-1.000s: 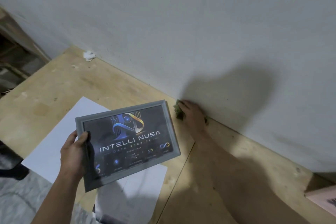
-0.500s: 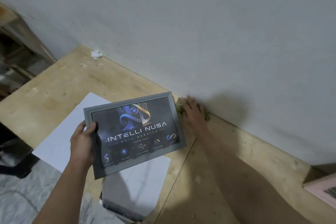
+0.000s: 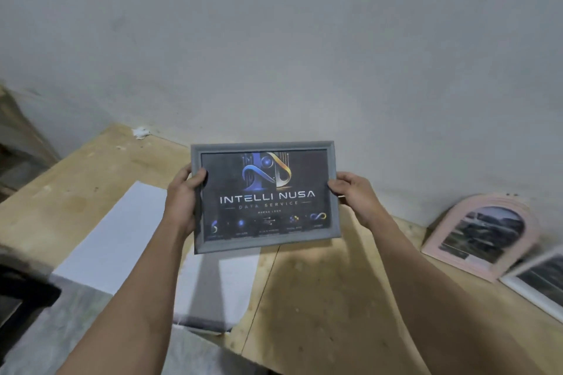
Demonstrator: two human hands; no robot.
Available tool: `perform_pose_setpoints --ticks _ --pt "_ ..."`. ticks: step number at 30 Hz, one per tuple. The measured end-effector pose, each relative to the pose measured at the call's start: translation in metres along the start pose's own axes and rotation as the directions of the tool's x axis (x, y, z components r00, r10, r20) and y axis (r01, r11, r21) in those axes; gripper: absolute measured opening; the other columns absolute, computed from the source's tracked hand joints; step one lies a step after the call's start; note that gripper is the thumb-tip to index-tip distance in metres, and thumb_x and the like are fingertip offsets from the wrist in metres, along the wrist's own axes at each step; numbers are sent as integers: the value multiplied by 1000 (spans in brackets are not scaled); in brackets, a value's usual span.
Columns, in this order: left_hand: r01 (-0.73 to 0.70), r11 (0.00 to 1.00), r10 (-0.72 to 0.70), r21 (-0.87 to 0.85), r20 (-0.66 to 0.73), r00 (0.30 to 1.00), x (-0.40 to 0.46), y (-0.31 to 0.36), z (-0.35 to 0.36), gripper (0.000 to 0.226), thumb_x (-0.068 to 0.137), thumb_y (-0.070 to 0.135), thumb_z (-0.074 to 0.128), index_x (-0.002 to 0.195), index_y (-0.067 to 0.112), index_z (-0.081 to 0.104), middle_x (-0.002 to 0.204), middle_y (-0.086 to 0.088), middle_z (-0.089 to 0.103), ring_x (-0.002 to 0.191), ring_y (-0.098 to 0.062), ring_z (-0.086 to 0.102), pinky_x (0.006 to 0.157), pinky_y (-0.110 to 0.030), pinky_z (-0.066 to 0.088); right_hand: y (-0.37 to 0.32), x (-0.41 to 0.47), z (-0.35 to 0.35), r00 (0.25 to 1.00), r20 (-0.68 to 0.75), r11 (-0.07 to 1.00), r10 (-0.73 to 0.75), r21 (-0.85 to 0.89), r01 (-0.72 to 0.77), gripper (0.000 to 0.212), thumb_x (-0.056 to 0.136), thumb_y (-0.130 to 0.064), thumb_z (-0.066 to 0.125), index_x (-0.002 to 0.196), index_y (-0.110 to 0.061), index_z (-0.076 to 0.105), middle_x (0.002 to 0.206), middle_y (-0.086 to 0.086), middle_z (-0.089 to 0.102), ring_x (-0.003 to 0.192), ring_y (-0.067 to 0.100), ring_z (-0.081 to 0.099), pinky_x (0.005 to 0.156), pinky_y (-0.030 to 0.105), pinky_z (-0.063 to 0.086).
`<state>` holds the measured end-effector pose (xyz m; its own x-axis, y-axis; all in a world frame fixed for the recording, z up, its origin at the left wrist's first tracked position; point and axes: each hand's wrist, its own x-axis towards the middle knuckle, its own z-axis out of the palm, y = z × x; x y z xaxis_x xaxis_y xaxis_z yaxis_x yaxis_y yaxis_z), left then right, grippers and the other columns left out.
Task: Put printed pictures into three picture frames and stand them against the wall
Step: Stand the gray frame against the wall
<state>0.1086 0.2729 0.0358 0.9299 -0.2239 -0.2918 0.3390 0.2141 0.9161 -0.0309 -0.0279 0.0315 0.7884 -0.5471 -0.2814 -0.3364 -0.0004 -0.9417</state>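
Both hands hold the grey frame [image 3: 264, 196] up off the table [image 3: 320, 298], picture side toward the camera and nearly level. The left hand [image 3: 182, 201] is clamped on the left edge, thumb over the front moulding and fingers hidden behind; the right hand [image 3: 350, 195] is clamped on the right edge the same way. Inside the frame sits a dark print reading INTELLI NUSA. Behind the grip, beyond the frame's top edge, the wall [image 3: 304, 39] rises plain and bare, and its foot meets the table's back edge just behind the frame. Below the grip lies a white sheet [image 3: 122, 237], running out over the table's near edge. Right of the right grip, well apart, a pink arched frame [image 3: 481, 237] leans against the wall, and a white frame [image 3: 539, 280] lies just beside it, cut off by the picture's edge. Between the right grip and the pink frame the wall foot is open table. Far left of the left grip, a small white scrap [image 3: 140, 132] sits by the wall.
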Motion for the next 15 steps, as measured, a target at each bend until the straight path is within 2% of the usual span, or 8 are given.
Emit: perform_pose_setpoints --ticks 2,4,8,12,15 --pt "-43 997 35 69 114 993 -1 5 28 23 97 15 59 119 19 65 93 -1 75 76 -15 72 62 -27 56 -1 -18 -34 997 -73 999 -16 30 18 18 90 -12 63 107 -9 67 93 5 74 85 20 66 83 40 51" --pt "-120 980 87 159 201 976 -1 9 57 16 97 14 60 109 21 68 89 2 73 79 -16 68 67 -28 53 -2 -34 -64 988 -149 997 -42 61 52 16 91 -8 62 106 -6 67 82 1 72 78 17 65 81 38 52" --pt "-264 923 173 279 312 934 -1 10 119 12 97 13 61 95 23 68 86 4 64 73 -5 63 74 -32 52 -1 -52 -117 944 -317 990 -93 70 121 17 91 -2 61 108 -4 65 58 -13 63 58 3 60 75 30 51" --pt "-365 842 204 397 393 897 13 -4 158 6 96 16 63 101 16 67 86 3 60 84 -18 58 91 -51 53 7 -56 -155 900 -419 988 -115 46 148 20 91 -2 61 110 -4 65 63 -13 64 62 2 61 70 23 52" --pt "-394 796 196 460 420 886 23 -22 183 9 93 20 66 102 17 65 84 5 56 85 -21 58 89 -56 54 21 -57 -175 880 -460 990 -121 6 139 19 91 -2 62 109 -5 66 75 -2 65 71 9 61 73 26 51"
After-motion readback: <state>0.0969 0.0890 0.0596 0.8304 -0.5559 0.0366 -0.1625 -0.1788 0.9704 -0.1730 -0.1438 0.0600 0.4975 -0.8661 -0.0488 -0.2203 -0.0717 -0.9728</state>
